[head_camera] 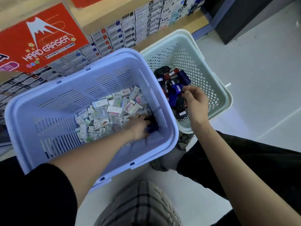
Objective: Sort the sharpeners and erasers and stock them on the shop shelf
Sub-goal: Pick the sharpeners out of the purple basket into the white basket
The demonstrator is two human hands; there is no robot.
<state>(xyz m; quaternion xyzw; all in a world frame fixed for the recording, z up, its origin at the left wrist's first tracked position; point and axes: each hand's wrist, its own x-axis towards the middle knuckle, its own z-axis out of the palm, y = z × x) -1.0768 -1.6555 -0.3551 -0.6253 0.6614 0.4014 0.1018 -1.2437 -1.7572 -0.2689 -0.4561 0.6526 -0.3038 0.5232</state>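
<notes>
Your left hand (140, 126) is down in the near right corner of the purple basket (65, 111), fingers curled round a dark blue sharpener (152, 128). It's mostly buried under your fingers and a bit blurry, so honestly I can't tell which way it points. What shows looks like it lies roughly along the basket's near wall.

Your right hand (195, 101) is over in the pale green basket (184, 32), thumb and fingertips pinching the near end of a blue sharpener (177, 89). That one's a chunky block with a white label on it. Its long axis runs diagonally, from your fingertips toward the basket's far left corner. It's sitting on top of a heap of sharpeners (169, 79) in black, red and blue that all point every which way.

Back in the purple basket, the erasers (110, 111) are a loose jumble of small white packets piled against the far right side, right up against your left hand.

The two baskets sit on the floor (260, 79) side by side, rims touching. Behind them the shelf (91, 18) holds neat rows of small boxes (130, 30), with a big red HARD ERASER box (40, 38) at the left.
</notes>
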